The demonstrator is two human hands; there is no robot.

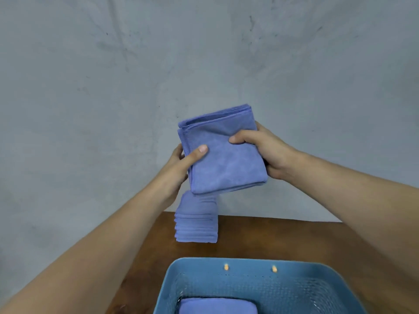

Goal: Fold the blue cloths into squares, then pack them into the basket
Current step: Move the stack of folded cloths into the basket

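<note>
Both my hands hold a bundle of folded blue cloths (pixel 224 155) in the air above the table. My left hand (pixel 181 164) grips its left edge, thumb on top. Its right edge is gripped by my right hand (pixel 263 148), thumb across the top face. Below the bundle, a stack of several folded blue cloths (pixel 196 219) stands on the brown table (pixel 294 241) near its far edge. The blue plastic basket (pixel 197 266) sits at the near edge, with a folded blue cloth (pixel 217 305) lying on its floor at the left.
A grey wall (pixel 204 53) rises right behind the table. Two small orange pegs (pixel 226 266) stick out of the basket's far wall. Bare tabletop shows to the right of the stack.
</note>
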